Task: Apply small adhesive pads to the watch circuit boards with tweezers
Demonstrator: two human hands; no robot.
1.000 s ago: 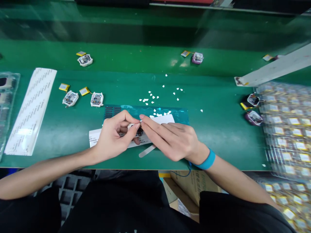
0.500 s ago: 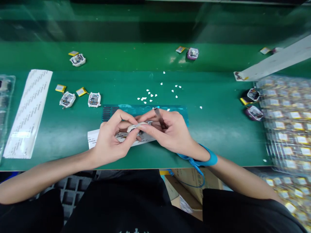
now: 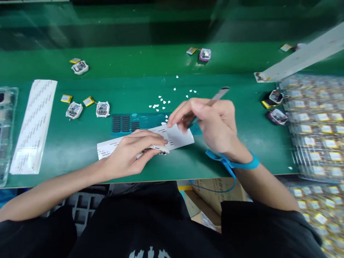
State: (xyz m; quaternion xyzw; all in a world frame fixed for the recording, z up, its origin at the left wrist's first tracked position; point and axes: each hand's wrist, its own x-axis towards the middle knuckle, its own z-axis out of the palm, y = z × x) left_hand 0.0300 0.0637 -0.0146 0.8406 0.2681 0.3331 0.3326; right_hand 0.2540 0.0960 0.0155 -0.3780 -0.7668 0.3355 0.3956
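My left hand (image 3: 131, 152) pinches a white watch case (image 3: 162, 149) between thumb and fingers, low over the bench. Much of the case is hidden by those fingers. Beneath it lies a white printed sheet of label backing (image 3: 182, 138). My right hand (image 3: 215, 125) is closed around metal tweezers (image 3: 220, 94), whose upper end sticks out above the thumb. Its fingertips meet the top edge of the sheet, to the right of the case. Behind both hands is a teal film strip (image 3: 145, 120) with rows of thin black pieces (image 3: 120, 123).
White cases with yellow batteries (image 3: 102, 109) lie at left, beside a long white sheet (image 3: 33, 125). Small white stickers (image 3: 163, 102) dot the bench. Purple cases (image 3: 277, 116) and clear trays of parts (image 3: 309, 129) stand at right. A blue wrist strap (image 3: 245, 164) trails a cord.
My right hand has let go of the watch case and moved right and up to the sheet's edge, tweezers in it. My left hand keeps the case, now lower over the sheet.
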